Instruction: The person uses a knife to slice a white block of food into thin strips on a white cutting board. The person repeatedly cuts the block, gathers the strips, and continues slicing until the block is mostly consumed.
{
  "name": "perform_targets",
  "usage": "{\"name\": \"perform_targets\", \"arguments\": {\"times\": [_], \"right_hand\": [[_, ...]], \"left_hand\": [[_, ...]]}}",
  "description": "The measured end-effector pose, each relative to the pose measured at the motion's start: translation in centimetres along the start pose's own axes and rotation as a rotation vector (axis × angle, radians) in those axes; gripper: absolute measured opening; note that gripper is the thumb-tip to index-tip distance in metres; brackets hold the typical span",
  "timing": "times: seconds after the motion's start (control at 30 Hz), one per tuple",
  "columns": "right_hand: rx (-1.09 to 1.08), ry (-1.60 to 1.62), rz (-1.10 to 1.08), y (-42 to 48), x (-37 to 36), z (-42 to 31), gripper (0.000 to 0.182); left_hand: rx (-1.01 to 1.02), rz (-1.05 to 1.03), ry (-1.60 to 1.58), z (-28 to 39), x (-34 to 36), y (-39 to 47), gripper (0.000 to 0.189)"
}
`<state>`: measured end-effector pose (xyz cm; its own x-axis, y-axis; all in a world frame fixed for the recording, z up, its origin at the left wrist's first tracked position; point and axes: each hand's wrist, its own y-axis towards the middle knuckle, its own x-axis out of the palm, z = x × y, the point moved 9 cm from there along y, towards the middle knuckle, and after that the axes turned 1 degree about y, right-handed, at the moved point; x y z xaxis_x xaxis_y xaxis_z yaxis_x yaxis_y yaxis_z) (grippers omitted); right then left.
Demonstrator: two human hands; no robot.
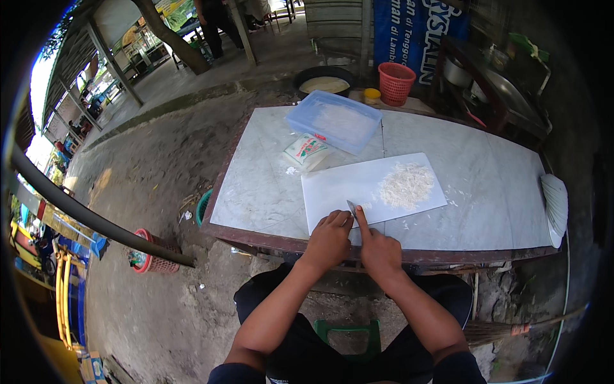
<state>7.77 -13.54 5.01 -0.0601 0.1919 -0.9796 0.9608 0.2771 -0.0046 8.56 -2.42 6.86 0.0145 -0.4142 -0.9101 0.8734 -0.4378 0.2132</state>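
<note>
My right hand grips a knife, its index finger stretched along the back of the blade. Close beside the blade, my left hand rests with bent fingers on the near edge of a white cutting board. Whatever lies under those fingers is hidden. A few pale cut bits lie just right of the knife tip. On the board's right part sits a heap of finely cut white pieces. Behind the board are a plastic bag with white contents and a translucent blue tub holding more white material.
The tiled table has a dark red edge, with loose bits scattered near the board. A shell-shaped white dish stands at its right end. Beyond the far edge are a black basin, a yellow cup and a red basket.
</note>
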Motion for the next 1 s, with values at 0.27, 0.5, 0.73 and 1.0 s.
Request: {"name": "perform_targets", "arguments": {"times": [0.27, 0.5, 0.73, 1.0], "right_hand": [[-0.037, -0.062, 0.019, 0.2, -0.3, -0.5, 0.093], [-0.038, -0.070, -0.007, 0.7, 0.1, -0.6, 0.091], [0.002, 0.016, -0.077, 1.3, -0.1, -0.4, 0.092], [-0.002, 0.053, -0.001, 0.3, 0.0, 0.0, 0.091]], "left_hand": [[0.012, 0.023, -0.001, 0.0, 0.2, -0.1, 0.064], [0.000, -0.005, -0.003, 0.3, -0.1, 0.2, 0.064], [-0.019, 0.001, -0.008, 0.0, -0.1, -0.1, 0.063], [0.007, 0.059, -0.052, -0.4, -0.4, -0.2, 0.057]]}}
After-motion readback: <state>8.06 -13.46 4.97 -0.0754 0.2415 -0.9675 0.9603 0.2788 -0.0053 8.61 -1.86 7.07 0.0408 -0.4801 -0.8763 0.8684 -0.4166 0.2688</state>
